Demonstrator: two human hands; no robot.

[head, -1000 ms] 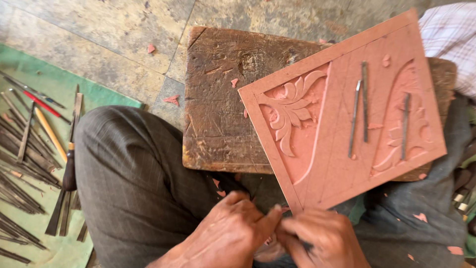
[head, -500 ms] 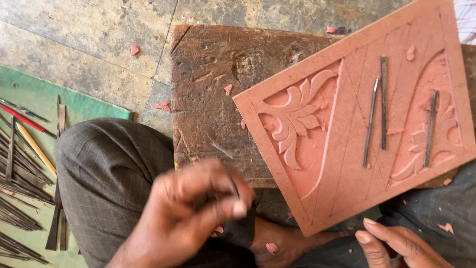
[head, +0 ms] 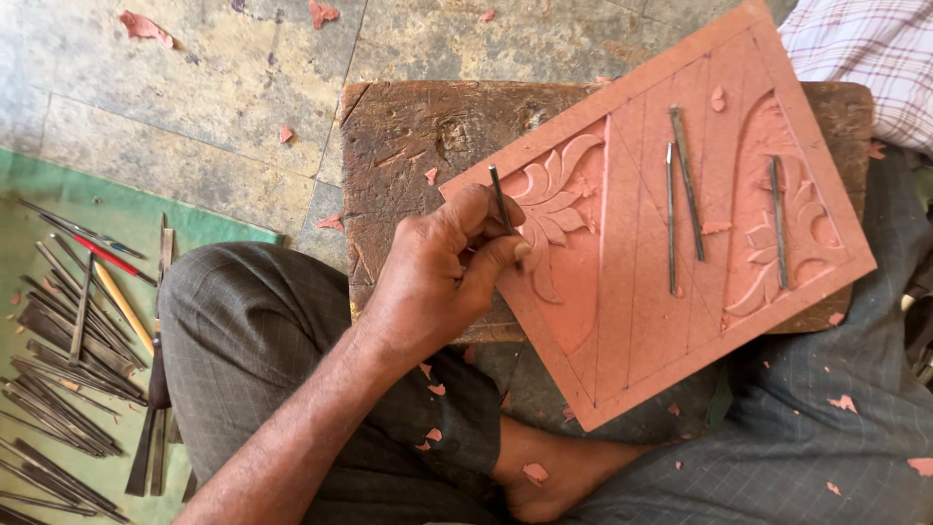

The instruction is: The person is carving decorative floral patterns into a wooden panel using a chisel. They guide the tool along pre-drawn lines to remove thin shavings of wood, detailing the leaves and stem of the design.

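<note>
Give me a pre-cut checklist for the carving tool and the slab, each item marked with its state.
1. Left hand grips the thin carving tool: ok.
2. Tool tip at the leaf relief: ok.
3. Pink slab rests on the wooden block: ok, though its near corner overhangs.
4. Right hand steadying the slab: not ok, out of view.
5. Three loose tools lying on the slab: not ok.
6. Tip sharpness: cannot tell.

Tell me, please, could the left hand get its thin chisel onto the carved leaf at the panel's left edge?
Probably yes: the left hand holds the chisel right beside the carved leaf, nothing between them.
</note>
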